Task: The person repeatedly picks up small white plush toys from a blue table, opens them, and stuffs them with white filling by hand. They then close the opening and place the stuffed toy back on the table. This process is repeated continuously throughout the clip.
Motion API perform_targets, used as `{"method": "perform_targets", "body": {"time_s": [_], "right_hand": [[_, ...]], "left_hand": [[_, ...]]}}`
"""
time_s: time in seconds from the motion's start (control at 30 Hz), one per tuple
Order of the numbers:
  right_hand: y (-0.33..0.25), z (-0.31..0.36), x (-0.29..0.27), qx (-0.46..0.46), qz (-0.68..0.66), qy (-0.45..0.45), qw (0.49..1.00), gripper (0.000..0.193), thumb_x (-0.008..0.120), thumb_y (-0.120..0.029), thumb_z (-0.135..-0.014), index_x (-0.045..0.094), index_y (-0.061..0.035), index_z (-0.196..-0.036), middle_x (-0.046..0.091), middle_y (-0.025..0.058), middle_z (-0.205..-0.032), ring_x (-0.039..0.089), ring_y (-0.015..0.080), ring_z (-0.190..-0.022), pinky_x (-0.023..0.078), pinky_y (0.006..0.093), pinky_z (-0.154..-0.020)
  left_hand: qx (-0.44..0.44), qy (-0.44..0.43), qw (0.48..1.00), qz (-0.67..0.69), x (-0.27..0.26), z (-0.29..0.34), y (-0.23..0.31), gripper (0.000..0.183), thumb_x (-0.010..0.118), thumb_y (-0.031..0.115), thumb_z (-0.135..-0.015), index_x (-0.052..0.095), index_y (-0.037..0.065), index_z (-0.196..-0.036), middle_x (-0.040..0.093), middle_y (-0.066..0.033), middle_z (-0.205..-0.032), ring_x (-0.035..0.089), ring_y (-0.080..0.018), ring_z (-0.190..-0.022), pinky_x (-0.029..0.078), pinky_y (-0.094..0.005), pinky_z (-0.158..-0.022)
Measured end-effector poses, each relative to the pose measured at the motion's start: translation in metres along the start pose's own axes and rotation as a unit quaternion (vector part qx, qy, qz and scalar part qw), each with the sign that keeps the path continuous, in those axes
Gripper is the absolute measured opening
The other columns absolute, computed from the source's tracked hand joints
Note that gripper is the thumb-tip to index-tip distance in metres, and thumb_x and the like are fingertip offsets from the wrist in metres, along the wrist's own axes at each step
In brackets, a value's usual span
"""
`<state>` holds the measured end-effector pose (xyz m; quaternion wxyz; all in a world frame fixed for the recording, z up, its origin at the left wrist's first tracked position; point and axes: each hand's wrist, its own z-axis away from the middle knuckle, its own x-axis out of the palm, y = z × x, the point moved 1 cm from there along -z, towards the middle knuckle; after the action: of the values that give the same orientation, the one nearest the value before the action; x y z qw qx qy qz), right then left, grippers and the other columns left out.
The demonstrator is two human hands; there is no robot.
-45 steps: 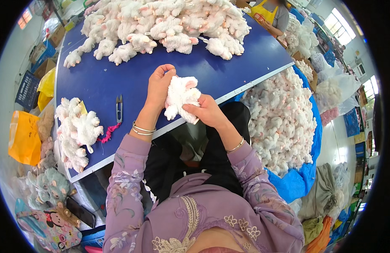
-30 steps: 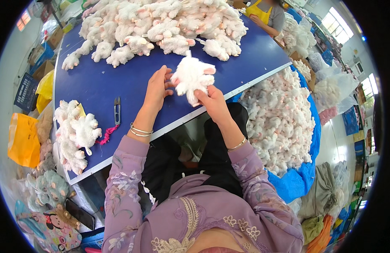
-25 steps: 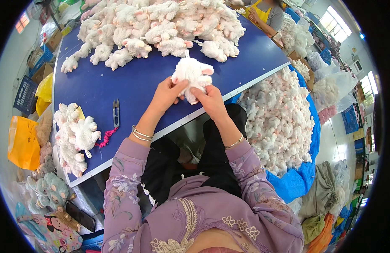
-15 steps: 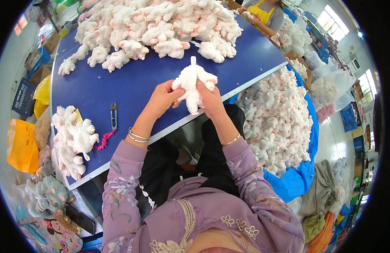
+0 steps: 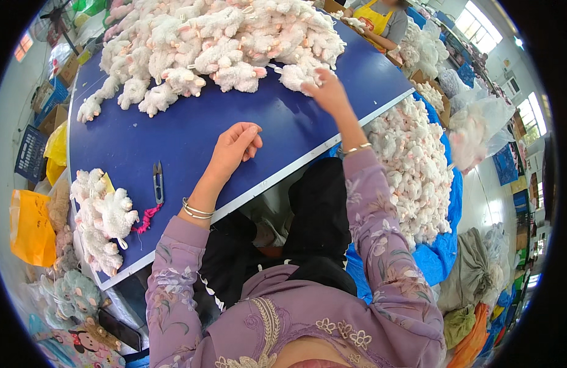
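My left hand hovers over the near edge of the blue table, its fingers curled inward and nothing showing in them. My right hand reaches out over the table, thumb and fingers apart, at the near side of a fluffy white plush toy with a small loop. Whether the fingertips touch that toy cannot be made out. It lies at the front of a big heap of white plush toys with pink parts.
Thread snips with a pink tie lie at left, beside a small group of white toys. At right, a blue sheet holds a toy pile. A blurred pink-white shape shows beyond. A co-worker in a yellow apron stands far right.
The plush toy both hands held has left them. My right hand has moved forward and right to the heap's edge; my left hand stays near its place, fingers curled.
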<state>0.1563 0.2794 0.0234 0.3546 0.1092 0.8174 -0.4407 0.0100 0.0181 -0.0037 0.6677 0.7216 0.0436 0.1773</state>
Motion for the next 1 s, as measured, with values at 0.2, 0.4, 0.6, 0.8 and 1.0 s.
{"method": "perform_targets", "body": {"time_s": [0.2,0.4,0.6,0.8,1.0], "right_hand": [[-0.029,0.046,0.032,-0.037,-0.084,-0.039,0.995,0.016,0.066,-0.014,-0.078,0.062,-0.0007,-0.085,0.061,0.0153,-0.08,0.061,0.0339,-0.074,0.049,0.0403,-0.066],[-0.088,0.108,0.049,-0.266,-0.138,-0.12,0.947,0.01,0.068,-0.01,-0.077,0.061,-0.0035,-0.079,0.06,0.0111,-0.081,0.058,0.032,-0.073,0.048,0.0384,-0.065],[-0.075,0.07,0.022,-0.081,-0.182,-0.12,0.973,0.014,0.066,-0.013,-0.088,0.067,0.0,-0.091,0.064,0.0024,-0.079,0.055,0.0072,-0.069,0.047,0.0251,-0.064],[-0.045,0.048,0.059,-0.082,-0.26,-0.227,0.935,0.02,0.062,-0.01,-0.09,0.061,0.0007,-0.107,0.061,0.0009,-0.085,0.054,0.0062,-0.073,0.047,0.0238,-0.065],[-0.038,0.063,0.048,-0.007,-0.433,-0.21,0.877,0.014,0.057,-0.01,-0.095,0.062,-0.0011,-0.104,0.06,-0.0008,-0.08,0.051,0.0051,-0.07,0.043,0.021,-0.062]], "left_hand": [[-0.018,0.033,0.999,0.006,-0.001,0.004,-0.002,0.034,0.051,0.027,-0.1,0.052,0.003,-0.124,0.064,-0.0061,-0.097,0.059,-0.0087,-0.075,0.045,-0.0202,-0.058],[-0.046,0.086,0.994,0.04,0.002,-0.002,-0.003,0.058,0.058,0.031,-0.096,0.036,0.002,-0.14,0.061,-0.0088,-0.111,0.063,-0.0125,-0.088,0.049,-0.0222,-0.062],[-0.112,0.138,0.983,-0.039,-0.022,-0.006,0.007,0.067,0.064,0.031,-0.091,0.035,-0.006,-0.138,0.063,-0.0128,-0.107,0.067,-0.0135,-0.074,0.049,-0.022,-0.055],[-0.168,0.07,0.98,-0.08,-0.02,-0.032,0.023,0.043,0.064,0.03,-0.091,0.058,-0.002,-0.119,0.067,-0.0085,-0.097,0.065,-0.0088,-0.071,0.044,-0.0201,-0.05],[-0.051,0.061,0.996,0.05,-0.007,-0.034,0.003,0.035,0.066,0.019,-0.091,0.058,-0.002,-0.118,0.067,-0.008,-0.105,0.066,-0.0132,-0.088,0.053,-0.0263,-0.075]]}}
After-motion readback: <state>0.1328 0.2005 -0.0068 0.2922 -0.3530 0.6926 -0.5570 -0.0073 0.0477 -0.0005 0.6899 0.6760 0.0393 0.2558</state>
